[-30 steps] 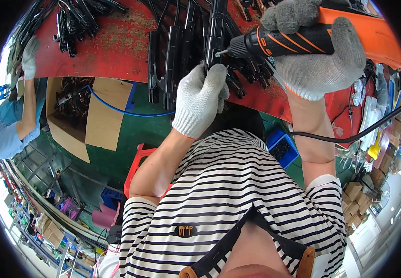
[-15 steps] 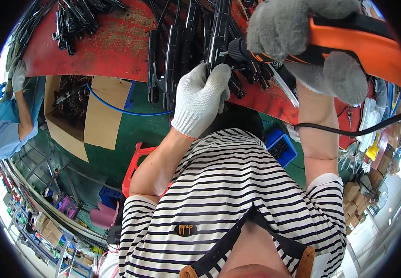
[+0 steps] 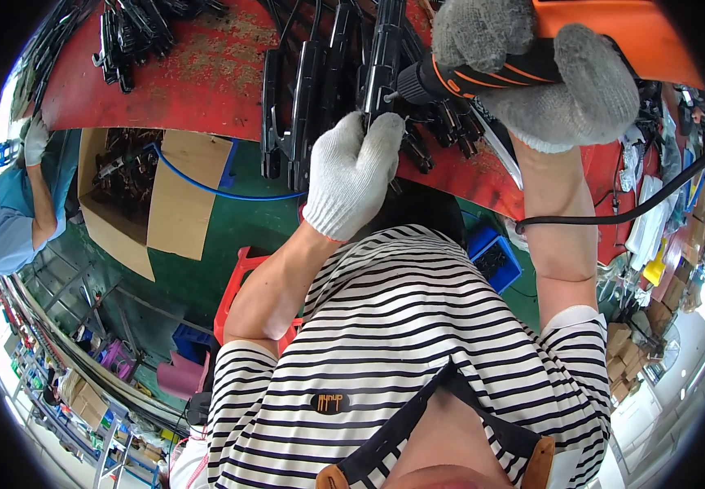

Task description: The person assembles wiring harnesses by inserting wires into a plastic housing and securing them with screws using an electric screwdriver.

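Note:
A long black plastic housing (image 3: 384, 59) lies over the table edge, and my left hand (image 3: 351, 173), in a white knit glove, pinches its near end between thumb and fingers. My right hand (image 3: 568, 102), in a worn grey glove, is wrapped round an orange and black electric screwdriver (image 3: 633, 37). The tool points left; its bit meets the side of the housing just above my left thumb. Whether a screw sits at the tip is too small to tell. Several similar black housings (image 3: 304, 102) lie side by side, left of my left hand.
The red worktable (image 3: 222, 85) holds more black parts (image 3: 136, 37) at the far left. Below its edge stand an open cardboard box (image 3: 181, 191) and a blue bin (image 3: 499, 265). A black cable (image 3: 637, 208) crosses my right forearm. A co-worker (image 3: 14, 212) stands at left.
The screwdriver's rear end has swung away from me, and my right hand has moved up with it. The bit stays at the same spot on the housing. My left hand has hardly moved.

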Demonstrator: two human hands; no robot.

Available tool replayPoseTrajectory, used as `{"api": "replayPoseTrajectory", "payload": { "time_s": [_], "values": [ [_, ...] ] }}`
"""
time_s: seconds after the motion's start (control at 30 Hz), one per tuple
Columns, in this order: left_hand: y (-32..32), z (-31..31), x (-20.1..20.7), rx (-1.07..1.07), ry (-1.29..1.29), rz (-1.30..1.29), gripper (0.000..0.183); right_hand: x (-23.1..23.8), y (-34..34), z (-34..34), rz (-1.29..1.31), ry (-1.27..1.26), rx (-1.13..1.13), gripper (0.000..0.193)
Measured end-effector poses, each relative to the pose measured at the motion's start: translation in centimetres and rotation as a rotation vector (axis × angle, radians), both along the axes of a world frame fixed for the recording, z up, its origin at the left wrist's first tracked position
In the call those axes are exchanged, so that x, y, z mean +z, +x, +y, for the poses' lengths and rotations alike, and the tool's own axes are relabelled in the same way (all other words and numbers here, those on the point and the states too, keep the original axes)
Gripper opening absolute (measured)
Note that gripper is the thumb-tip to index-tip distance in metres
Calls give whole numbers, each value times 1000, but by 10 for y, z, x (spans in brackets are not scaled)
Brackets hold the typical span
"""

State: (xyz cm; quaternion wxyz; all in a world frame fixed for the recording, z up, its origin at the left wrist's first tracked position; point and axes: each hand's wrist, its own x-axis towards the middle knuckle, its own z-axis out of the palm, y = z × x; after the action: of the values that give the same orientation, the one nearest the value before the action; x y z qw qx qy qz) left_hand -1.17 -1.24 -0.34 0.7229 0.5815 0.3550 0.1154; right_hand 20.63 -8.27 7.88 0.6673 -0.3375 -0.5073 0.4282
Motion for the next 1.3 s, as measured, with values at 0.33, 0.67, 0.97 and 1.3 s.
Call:
{"api": "replayPoseTrajectory", "payload": {
  "time_s": [0.33, 0.67, 0.97, 1.3],
  "values": [
    [0, 4, 4, 23, 68, -22, 35, 8, -19, 9, 15, 203, 4, 46],
    [-18, 2, 24, -21, 883, 250, 45, 33, 36, -69, 284, 185, -570, 42],
    [-31, 7, 31, -145, 1047, 310, 41, -48, 131, -269, 170, -644, -1361, 22],
    [91, 129, 55, -40, 837, 34, 40, -130, 157, -346, -984, -1816, -1320, 80]
  ]
}}
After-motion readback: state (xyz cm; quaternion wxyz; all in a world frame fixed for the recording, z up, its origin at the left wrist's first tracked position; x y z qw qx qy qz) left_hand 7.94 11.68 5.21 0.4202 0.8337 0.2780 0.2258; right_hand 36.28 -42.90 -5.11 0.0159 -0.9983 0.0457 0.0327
